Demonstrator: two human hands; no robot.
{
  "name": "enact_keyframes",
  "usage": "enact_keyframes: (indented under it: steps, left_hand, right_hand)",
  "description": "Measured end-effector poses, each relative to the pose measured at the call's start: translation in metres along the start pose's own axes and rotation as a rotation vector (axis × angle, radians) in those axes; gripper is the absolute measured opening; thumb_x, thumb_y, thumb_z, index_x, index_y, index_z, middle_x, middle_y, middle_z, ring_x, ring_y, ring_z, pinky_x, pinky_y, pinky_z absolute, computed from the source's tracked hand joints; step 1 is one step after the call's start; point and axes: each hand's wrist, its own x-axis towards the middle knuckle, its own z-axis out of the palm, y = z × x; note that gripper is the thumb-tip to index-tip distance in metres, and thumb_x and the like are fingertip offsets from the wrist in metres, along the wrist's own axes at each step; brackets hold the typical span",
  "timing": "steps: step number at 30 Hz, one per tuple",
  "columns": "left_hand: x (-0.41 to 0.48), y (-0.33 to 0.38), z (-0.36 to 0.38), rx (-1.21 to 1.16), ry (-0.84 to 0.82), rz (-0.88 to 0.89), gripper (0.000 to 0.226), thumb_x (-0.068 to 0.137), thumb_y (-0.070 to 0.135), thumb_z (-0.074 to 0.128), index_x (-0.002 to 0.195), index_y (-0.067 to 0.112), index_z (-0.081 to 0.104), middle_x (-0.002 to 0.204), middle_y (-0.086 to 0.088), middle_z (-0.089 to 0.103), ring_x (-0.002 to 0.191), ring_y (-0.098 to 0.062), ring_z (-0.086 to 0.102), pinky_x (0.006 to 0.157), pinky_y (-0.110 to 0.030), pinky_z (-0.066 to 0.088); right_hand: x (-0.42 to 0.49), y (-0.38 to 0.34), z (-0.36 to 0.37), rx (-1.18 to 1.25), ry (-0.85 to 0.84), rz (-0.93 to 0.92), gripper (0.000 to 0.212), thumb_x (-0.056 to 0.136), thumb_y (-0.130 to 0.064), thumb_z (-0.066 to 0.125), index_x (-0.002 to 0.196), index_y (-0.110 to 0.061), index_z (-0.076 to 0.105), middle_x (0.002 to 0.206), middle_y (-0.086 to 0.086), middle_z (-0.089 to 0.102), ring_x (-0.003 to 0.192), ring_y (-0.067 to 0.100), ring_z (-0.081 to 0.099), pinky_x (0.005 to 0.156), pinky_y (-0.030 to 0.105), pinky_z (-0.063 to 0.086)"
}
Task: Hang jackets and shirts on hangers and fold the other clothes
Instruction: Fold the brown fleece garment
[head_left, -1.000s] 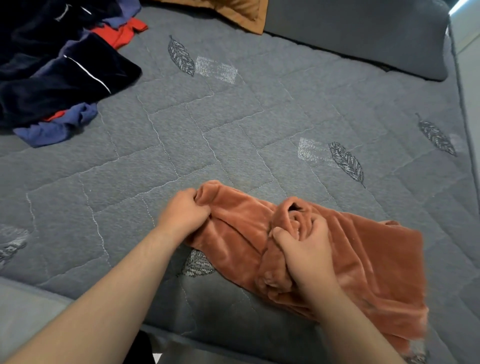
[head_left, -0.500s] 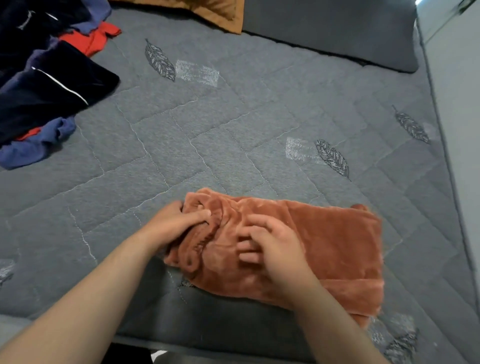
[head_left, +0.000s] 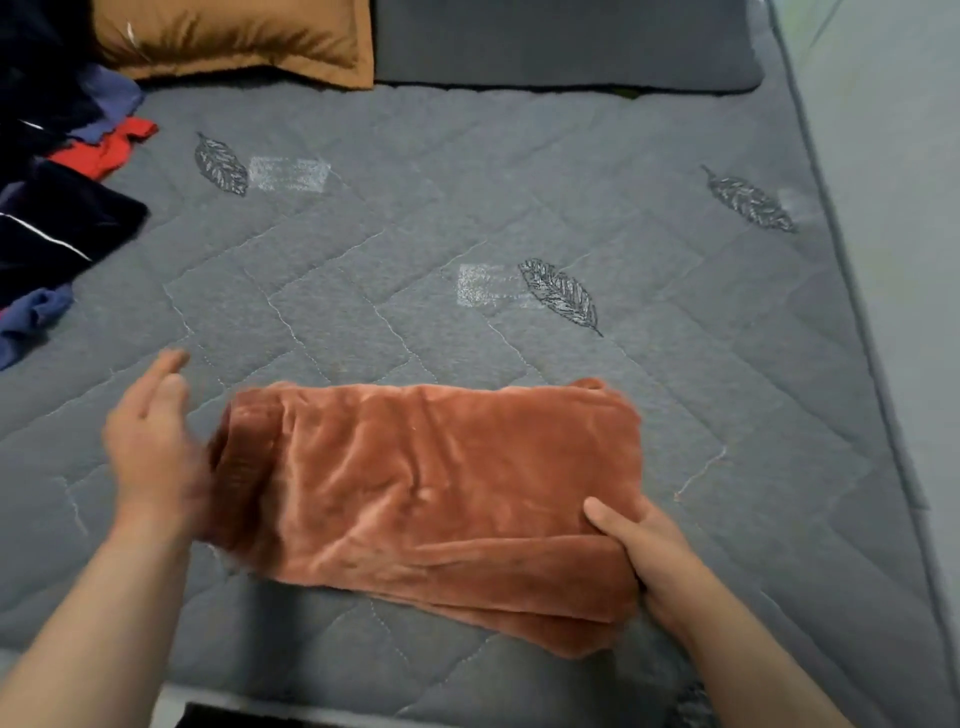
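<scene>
A folded rust fleece lies flat on the grey bed, near its front edge. The right hand grips its right end, thumb on top. The left hand, blurred, fingers straight, is at its left end.

bed: grey quilted cover, zigzag stitching, embroidered leaf motifs | head end: tan-orange pillow at left, dark grey pillow beside it | right of bed: pale grey-green wall | light: soft, even
</scene>
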Motion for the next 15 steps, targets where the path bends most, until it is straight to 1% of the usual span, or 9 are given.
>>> enact_keyframes:
  steps: [1,2,3,5,6,8,11,12,15]
  left_hand:
    - [-0.026,0.017,0.008,-0.039,-0.027,0.152,0.039,0.099,0.014,0.038,0.137,0.006,0.048,0.139,-0.007,0.049,0.128,-0.007,0.044,0.100,-0.003,0.029]
    - [-0.055,0.028,0.024,-0.076,-0.135,0.261,0.043,0.098,0.020,0.035,0.139,0.009,0.042,0.143,-0.005,0.044,0.133,-0.006,0.039,0.106,-0.006,0.027]
    - [-0.082,0.028,0.046,-0.103,-0.281,0.306,0.048,0.096,0.027,0.033,0.141,0.011,0.037,0.147,-0.003,0.038,0.138,-0.006,0.033,0.111,-0.010,0.023]
    - [-0.134,0.027,0.096,-0.157,-0.544,0.203,0.056,0.093,0.038,0.033,0.143,0.016,0.028,0.152,0.005,0.028,0.143,-0.004,0.024,0.116,-0.016,0.016]
    - [-0.154,0.023,0.119,-0.177,-0.626,0.120,0.058,0.091,0.042,0.034,0.144,0.019,0.026,0.153,0.009,0.025,0.145,-0.004,0.021,0.118,-0.017,0.014]
    - [-0.177,0.019,0.156,-0.159,-0.672,0.005,0.063,0.088,0.048,0.033,0.144,0.023,0.022,0.155,0.013,0.019,0.147,-0.006,0.015,0.118,-0.016,0.009]
    - [-0.200,0.039,0.191,-0.237,-0.724,-0.074,0.067,0.084,0.051,0.034,0.144,0.023,0.023,0.155,0.009,0.022,0.145,0.000,0.016,0.117,-0.015,0.009]
    - [-0.210,0.051,0.200,-0.290,-0.752,-0.112,0.066,0.085,0.050,0.037,0.144,0.022,0.026,0.154,0.008,0.026,0.143,0.001,0.021,0.118,-0.016,0.012]
    - [-0.238,0.085,0.222,-0.510,-0.805,-0.313,0.055,0.091,0.034,0.044,0.142,0.015,0.044,0.147,0.002,0.045,0.136,-0.002,0.039,0.117,-0.024,0.025]
  right_hand:
    - [0.002,0.000,0.001,0.003,0.007,-0.012,0.038,0.071,-0.015,0.080,0.107,-0.007,0.068,0.093,0.009,0.076,0.084,0.023,0.072,0.080,0.035,0.056]
    - [0.004,0.000,0.000,0.008,0.013,-0.004,0.029,0.077,-0.007,0.075,0.106,-0.007,0.068,0.091,0.010,0.076,0.081,0.023,0.072,0.080,0.036,0.056]
    - [0.005,0.000,-0.002,0.017,0.007,0.011,0.025,0.081,-0.003,0.071,0.105,-0.007,0.068,0.090,0.011,0.076,0.079,0.023,0.072,0.080,0.036,0.056]
    - [0.005,0.002,-0.012,0.044,0.003,0.047,0.024,0.083,-0.001,0.069,0.106,-0.009,0.067,0.090,0.014,0.075,0.079,0.025,0.072,0.081,0.039,0.057]
    - [0.003,0.002,-0.018,0.049,0.011,0.052,0.026,0.083,-0.001,0.069,0.107,-0.010,0.066,0.092,0.013,0.075,0.082,0.026,0.073,0.083,0.041,0.057]
    - [0.000,0.001,-0.036,0.047,0.045,0.046,0.031,0.082,-0.001,0.069,0.112,-0.009,0.066,0.094,0.012,0.075,0.085,0.026,0.072,0.082,0.040,0.058]
    - [-0.017,-0.020,-0.076,0.072,0.117,0.019,0.026,0.083,0.000,0.067,0.108,-0.006,0.067,0.090,0.013,0.075,0.075,0.022,0.072,0.067,0.030,0.060]
    - [-0.027,-0.030,-0.092,0.068,0.145,0.006,0.025,0.083,0.000,0.066,0.107,-0.006,0.067,0.089,0.014,0.075,0.074,0.022,0.072,0.067,0.031,0.060]
    - [-0.061,-0.063,-0.131,-0.005,0.123,-0.085,0.031,0.083,-0.004,0.068,0.113,-0.011,0.066,0.096,0.016,0.075,0.089,0.030,0.072,0.088,0.045,0.055]
